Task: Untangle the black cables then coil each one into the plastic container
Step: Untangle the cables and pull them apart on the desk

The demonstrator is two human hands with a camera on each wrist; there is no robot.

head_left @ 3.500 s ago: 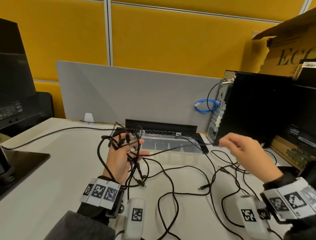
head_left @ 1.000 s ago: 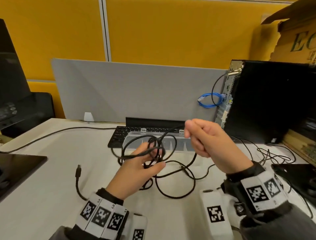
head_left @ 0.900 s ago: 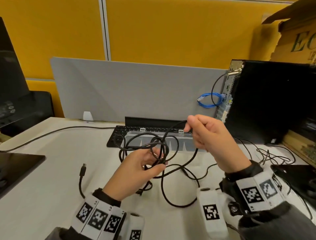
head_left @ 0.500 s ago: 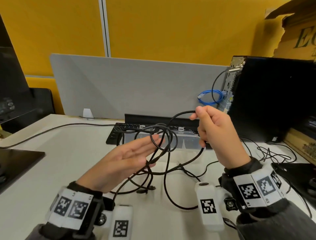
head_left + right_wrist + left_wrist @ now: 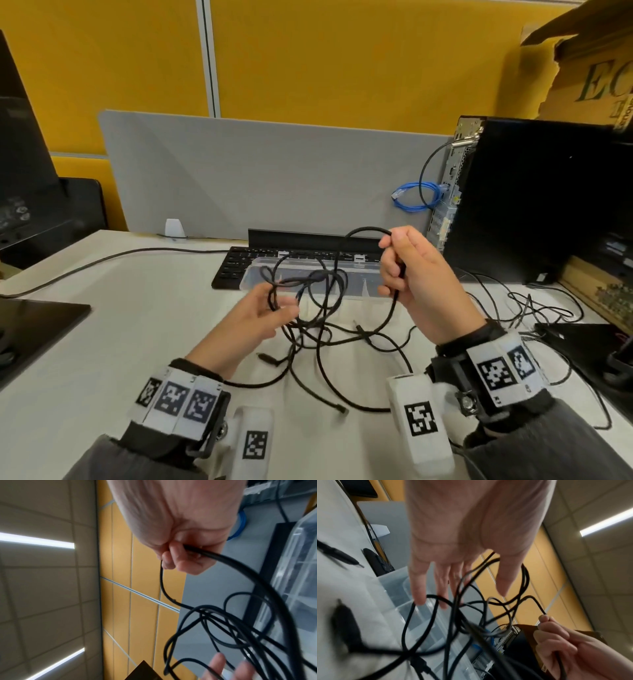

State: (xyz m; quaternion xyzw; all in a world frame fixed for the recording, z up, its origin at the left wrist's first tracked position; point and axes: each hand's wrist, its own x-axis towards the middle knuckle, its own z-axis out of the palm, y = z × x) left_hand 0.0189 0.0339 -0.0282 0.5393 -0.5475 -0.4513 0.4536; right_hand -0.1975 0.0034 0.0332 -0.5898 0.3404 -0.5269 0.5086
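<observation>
A tangle of black cables (image 5: 317,301) hangs between my hands above the white desk (image 5: 120,342), and its loose ends trail toward me. My left hand (image 5: 277,303) lies palm up with straight fingers (image 5: 418,588), several loops draped over and between them. My right hand (image 5: 394,267) is raised to the right, fingers curled round one black cable (image 5: 223,561) that arches from its fist into the tangle. The clear plastic container (image 5: 260,274) stands just behind the hands, in front of the keyboard. It looks divided into compartments (image 5: 392,585).
A black keyboard (image 5: 233,270) and a grey divider panel (image 5: 274,178) are at the back. A black computer tower (image 5: 531,198) with a blue cable (image 5: 416,195) stands at the right, more black cables (image 5: 527,305) lying before it. A dark monitor base (image 5: 34,318) sits left.
My left hand stopped pinching the tangle, opened flat and drew back a little toward me. My right hand rose slightly, still holding its cable. The tangle hangs looser.
</observation>
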